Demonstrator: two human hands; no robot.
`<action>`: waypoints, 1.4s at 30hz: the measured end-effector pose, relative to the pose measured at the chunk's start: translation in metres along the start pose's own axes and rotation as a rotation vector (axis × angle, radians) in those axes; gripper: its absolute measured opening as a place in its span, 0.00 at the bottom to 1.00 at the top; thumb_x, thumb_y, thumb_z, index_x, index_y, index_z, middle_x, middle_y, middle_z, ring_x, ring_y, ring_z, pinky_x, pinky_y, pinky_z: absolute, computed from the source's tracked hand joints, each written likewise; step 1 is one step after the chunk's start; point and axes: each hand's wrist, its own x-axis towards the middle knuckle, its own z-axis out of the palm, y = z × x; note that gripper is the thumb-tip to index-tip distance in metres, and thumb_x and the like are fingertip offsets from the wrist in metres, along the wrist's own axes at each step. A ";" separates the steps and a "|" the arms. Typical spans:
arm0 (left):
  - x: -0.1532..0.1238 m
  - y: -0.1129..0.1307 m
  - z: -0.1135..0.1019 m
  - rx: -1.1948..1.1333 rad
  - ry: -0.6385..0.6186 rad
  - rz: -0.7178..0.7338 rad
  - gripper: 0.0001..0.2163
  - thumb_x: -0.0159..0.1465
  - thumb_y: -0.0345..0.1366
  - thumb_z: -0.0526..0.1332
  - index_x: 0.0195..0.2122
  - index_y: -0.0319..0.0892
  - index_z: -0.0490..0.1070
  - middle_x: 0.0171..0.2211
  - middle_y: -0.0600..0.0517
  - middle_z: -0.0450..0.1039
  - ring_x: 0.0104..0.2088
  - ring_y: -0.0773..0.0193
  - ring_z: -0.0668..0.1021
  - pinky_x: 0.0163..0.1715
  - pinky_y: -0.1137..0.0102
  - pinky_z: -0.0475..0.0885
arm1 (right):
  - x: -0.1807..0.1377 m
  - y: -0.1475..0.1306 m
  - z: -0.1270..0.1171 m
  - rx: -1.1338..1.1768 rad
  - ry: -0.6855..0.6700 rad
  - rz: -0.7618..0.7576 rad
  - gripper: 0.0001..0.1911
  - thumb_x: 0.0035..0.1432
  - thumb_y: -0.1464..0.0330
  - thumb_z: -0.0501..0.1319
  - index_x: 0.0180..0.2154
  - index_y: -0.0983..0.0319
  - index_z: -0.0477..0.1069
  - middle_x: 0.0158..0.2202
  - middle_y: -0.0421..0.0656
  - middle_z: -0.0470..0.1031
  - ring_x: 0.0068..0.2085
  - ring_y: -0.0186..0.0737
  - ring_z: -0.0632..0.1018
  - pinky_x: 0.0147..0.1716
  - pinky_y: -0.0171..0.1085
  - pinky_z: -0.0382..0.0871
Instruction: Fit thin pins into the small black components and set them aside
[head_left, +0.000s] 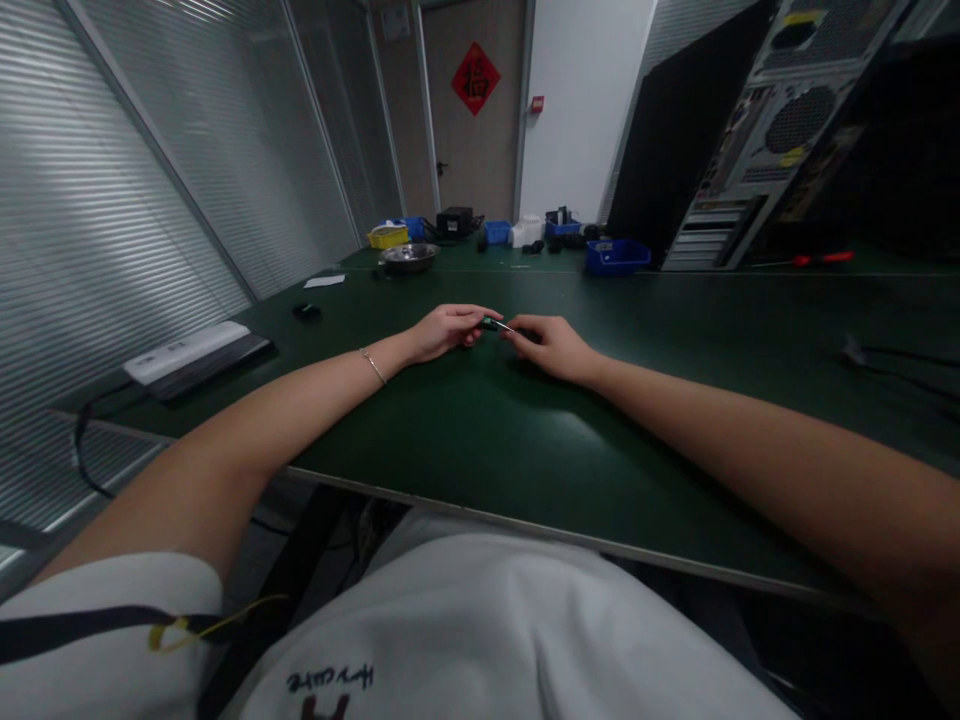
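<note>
Over the middle of the green table, my left hand (pixel 447 332) is closed in a pinch on a small green and black piece (pixel 490 323), too small to name for certain. My right hand (pixel 555 347) is closed around a thin tool with a bright metal tip (pixel 504 327). The tip points left and meets or nearly meets the green piece. Most of the tool is hidden by the right fingers. Both hands are close together, with the right forearm low along the tabletop.
A white-and-black box with a cable (pixel 191 358) lies left, near a small black object (pixel 306 312). Behind stand a metal bowl (pixel 409 258), a yellow bin (pixel 388 237) and a blue bin (pixel 617 258). An opened computer case (pixel 720 200) rises at right. The table's front edge (pixel 480 519) is near my body.
</note>
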 end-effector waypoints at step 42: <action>0.008 -0.005 -0.002 0.048 0.238 0.030 0.13 0.58 0.22 0.59 0.44 0.36 0.70 0.37 0.47 0.70 0.31 0.69 0.75 0.35 0.71 0.70 | 0.011 0.010 -0.022 0.144 -0.409 -0.103 0.17 0.51 0.60 0.63 0.43 0.57 0.75 0.45 0.43 0.72 0.46 0.41 0.72 0.47 0.40 0.63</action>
